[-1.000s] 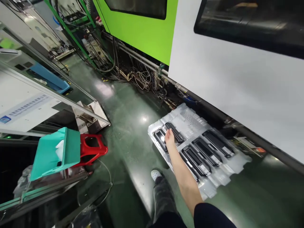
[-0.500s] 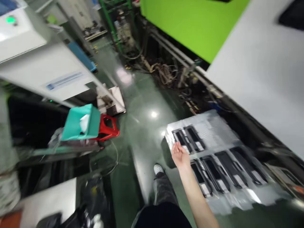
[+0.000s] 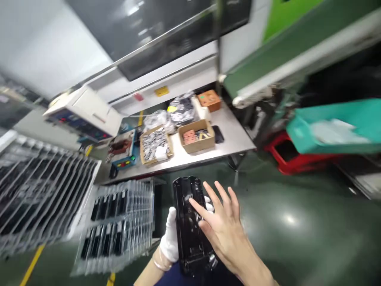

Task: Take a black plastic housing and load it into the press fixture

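A long black molded plastic part point(image 3: 187, 242) is held up low in front of the person, tilted a bit. The left hand in a white cloth glove point(image 3: 170, 238) is behind it, curled round, w/ glove tips poking out past the far edge, so it seems to bear the weight. The bare right hand point(image 3: 223, 230) is wide open, and its spread fingers point(image 3: 208, 202) lie on the part's face. It may not be gripping, hard to tell from here.

Just left are clear plastic trays with rows of black parts point(image 3: 116, 226), and more point(image 3: 44, 186) lie further left. Past them is a steel table point(image 3: 235, 135) with a brown cardboard box point(image 3: 196, 137).

This looks like the check step. The next move calls for a firm hold w/ both hands, then a free slot in a tray.
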`<state>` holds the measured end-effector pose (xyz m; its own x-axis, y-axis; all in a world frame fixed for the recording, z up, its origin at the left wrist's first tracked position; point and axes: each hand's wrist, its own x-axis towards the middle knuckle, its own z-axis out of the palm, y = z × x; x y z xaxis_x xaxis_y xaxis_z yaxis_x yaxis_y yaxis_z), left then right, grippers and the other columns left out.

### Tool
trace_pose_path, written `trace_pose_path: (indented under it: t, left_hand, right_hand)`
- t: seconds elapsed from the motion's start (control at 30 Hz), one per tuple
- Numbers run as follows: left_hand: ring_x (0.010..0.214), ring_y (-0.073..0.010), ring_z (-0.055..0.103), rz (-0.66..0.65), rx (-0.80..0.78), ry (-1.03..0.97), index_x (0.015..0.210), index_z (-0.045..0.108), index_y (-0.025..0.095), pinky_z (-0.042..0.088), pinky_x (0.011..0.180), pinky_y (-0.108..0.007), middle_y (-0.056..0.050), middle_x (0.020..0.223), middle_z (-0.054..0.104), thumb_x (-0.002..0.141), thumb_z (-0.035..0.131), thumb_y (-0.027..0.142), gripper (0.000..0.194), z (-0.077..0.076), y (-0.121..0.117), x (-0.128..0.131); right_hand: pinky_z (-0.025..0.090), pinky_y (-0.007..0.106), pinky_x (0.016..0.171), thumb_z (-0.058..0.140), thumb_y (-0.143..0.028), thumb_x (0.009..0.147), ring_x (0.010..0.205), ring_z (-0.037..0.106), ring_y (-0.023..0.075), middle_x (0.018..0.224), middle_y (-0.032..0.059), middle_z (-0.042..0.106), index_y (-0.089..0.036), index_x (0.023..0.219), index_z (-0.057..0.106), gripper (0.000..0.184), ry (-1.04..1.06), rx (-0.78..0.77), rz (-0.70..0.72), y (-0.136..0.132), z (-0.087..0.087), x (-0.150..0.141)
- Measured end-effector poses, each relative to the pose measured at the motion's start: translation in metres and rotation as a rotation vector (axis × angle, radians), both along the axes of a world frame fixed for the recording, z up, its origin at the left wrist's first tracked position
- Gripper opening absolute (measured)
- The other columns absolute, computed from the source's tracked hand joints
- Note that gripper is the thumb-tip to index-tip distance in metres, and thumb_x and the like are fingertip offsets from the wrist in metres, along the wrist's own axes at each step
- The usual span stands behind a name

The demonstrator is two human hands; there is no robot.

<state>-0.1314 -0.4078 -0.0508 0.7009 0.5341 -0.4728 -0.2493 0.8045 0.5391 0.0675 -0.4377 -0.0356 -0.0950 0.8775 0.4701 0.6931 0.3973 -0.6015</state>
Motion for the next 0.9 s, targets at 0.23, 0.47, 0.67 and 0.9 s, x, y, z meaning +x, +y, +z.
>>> trace_pose_path:
  t: [0.23,0.47,0.67,0.9]
  left_hand:
    - [0.136,-0.0291,0.064,0.758,0.258,-0.194,0.150,0.062,0.021,0.051,0.119,-0.044,-0.012,0.147,0.067,0.091,0.073,0.066,0.074,0.013,0.070,-0.147]
    - [0.139,-0.0304,0.063,1.067,0.305,-0.068,0.146,0.066,0.032,0.044,0.125,-0.043,-0.003,0.149,0.067,0.092,0.075,0.058,0.061,-0.001,0.127,-0.228]
    - [0.145,-0.0366,0.055,1.111,0.362,0.018,0.147,0.065,0.028,0.034,0.130,-0.051,-0.005,0.147,0.067,0.089,0.077,0.059,0.067,-0.026,0.199,-0.223]
    - [0.146,-0.0377,0.054,1.217,0.269,0.042,0.133,0.076,0.027,0.031,0.133,-0.050,-0.006,0.138,0.073,0.076,0.087,0.056,0.065,-0.036,0.282,-0.196]
  right_hand:
    - [0.033,0.076,0.122,0.033,-0.057,0.115,0.157,0.033,0.0365,0.170,0.0016,0.037,-0.040,0.166,0.039,0.054,0.262,-0.344,0.286,0.163,-0.017,-0.149]
    - [0.028,0.060,0.129,0.024,-0.069,0.112,0.156,0.036,0.0329,0.161,0.0013,0.048,-0.027,0.154,0.059,0.069,0.008,-0.807,0.633,0.218,-0.034,-0.239]
    - [0.050,0.055,0.119,0.038,-0.050,0.115,0.155,0.038,0.0349,0.167,0.0069,0.042,-0.028,0.171,0.030,0.061,-0.196,-0.530,0.834,0.299,-0.069,-0.225]
    - [0.061,0.050,0.101,0.059,-0.049,0.102,0.129,0.060,0.0365,0.136,0.0158,0.057,-0.022,0.164,0.029,0.075,-0.227,-0.400,0.844,0.388,-0.072,-0.233]
